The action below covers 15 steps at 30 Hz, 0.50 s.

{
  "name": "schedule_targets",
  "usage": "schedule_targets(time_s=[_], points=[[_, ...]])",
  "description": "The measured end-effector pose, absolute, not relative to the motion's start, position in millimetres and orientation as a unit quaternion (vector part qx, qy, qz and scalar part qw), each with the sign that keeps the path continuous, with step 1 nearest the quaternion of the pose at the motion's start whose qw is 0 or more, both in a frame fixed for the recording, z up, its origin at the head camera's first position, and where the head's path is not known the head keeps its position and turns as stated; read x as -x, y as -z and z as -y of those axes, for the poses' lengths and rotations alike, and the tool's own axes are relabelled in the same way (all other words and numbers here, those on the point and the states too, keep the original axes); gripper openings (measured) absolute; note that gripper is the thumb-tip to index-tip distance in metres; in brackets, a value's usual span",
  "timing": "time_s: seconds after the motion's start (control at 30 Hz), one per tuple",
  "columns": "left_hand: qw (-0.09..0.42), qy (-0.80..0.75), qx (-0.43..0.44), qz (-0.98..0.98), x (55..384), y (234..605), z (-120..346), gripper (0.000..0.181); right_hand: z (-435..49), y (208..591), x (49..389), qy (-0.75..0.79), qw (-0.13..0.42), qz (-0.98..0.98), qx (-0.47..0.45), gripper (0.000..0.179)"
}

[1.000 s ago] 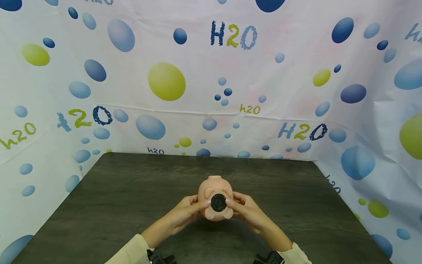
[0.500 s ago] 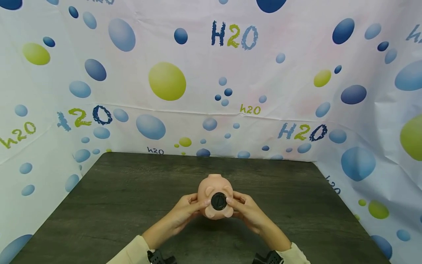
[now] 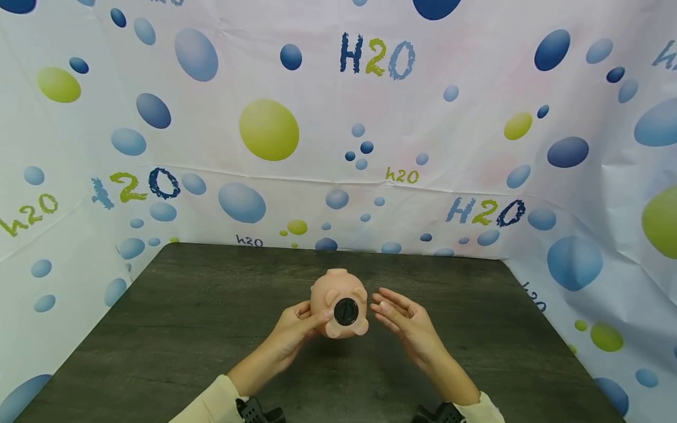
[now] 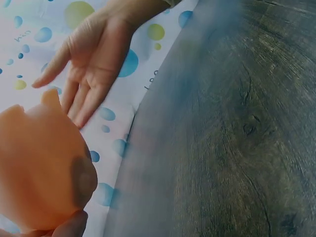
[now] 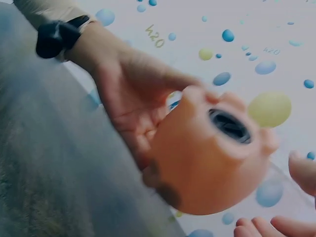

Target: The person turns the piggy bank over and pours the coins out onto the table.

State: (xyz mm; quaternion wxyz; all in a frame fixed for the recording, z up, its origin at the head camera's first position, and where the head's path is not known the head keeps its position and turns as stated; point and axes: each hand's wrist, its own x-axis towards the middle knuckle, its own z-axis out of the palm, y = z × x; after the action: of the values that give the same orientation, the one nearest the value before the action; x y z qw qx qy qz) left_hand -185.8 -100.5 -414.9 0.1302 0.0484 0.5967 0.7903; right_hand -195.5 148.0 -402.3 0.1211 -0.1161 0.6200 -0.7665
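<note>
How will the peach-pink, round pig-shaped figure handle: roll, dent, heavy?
The peach-pink, round pig-shaped figure would probably roll if laid sideways, given its ball-like body. It looks stiff: no dent shows at the left grip. The round black plug hints at a hollow body, so perhaps light for its size, unless filled.

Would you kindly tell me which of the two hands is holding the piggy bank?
The left hand grips the piggy bank; the right hand differs, holding nothing, its fingers apart from the bank's side.
</note>
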Motion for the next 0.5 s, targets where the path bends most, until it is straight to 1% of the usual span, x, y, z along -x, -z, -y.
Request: schedule_targets(time_s=[0.1,0.2,0.4,0.5], points=[[0.113,-0.785,-0.031,-0.608,186,415,101,0.06,-150,395,192,0.78,0.094,-0.611,0.097,0.052],[0.101,-0.779,-0.023,-0.618,187,416,101,0.061,-148,389,189,0.775,0.091,-0.617,0.1,0.051],[0.076,-0.764,-0.014,-0.641,188,417,98,0.065,-136,383,186,0.754,0.129,-0.63,0.132,0.051],[0.061,-0.755,-0.009,-0.652,188,417,95,0.065,-130,383,186,0.747,0.144,-0.637,0.128,0.049]])
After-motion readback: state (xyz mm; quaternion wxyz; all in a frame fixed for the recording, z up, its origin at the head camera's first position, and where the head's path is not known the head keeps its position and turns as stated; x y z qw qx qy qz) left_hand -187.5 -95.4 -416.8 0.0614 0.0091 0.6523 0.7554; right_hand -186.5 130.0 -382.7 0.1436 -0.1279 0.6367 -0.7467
